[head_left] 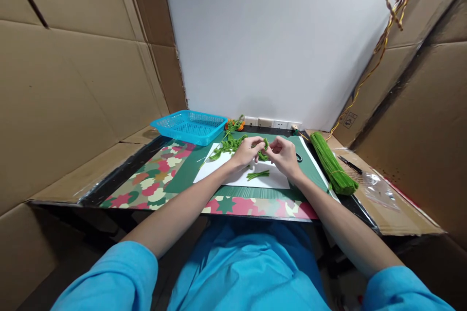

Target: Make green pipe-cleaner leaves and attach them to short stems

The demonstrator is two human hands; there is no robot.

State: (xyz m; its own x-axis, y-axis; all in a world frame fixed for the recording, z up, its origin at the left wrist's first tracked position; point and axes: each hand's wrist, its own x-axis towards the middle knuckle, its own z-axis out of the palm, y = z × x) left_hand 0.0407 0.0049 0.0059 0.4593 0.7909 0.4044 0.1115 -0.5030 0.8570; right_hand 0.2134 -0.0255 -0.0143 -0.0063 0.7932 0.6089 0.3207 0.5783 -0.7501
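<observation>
Head view: two hands pinch a fuzzy green stick.
Left hand (245, 152) and right hand (283, 154) fingers pinch the small bent green stick (266, 144) over white paper (219, 167); green stick bundle (332, 163) at 3 o'clock.

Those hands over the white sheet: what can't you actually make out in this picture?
Head view only:
- Green piece between the left hand and right hand: fingers cover most of it; shape unclear.
- Scissors: mostly hidden behind the right hand.
- Orange bits behind the blue basket: too small to identify.
- Clear bag: contents indistinct.
</observation>
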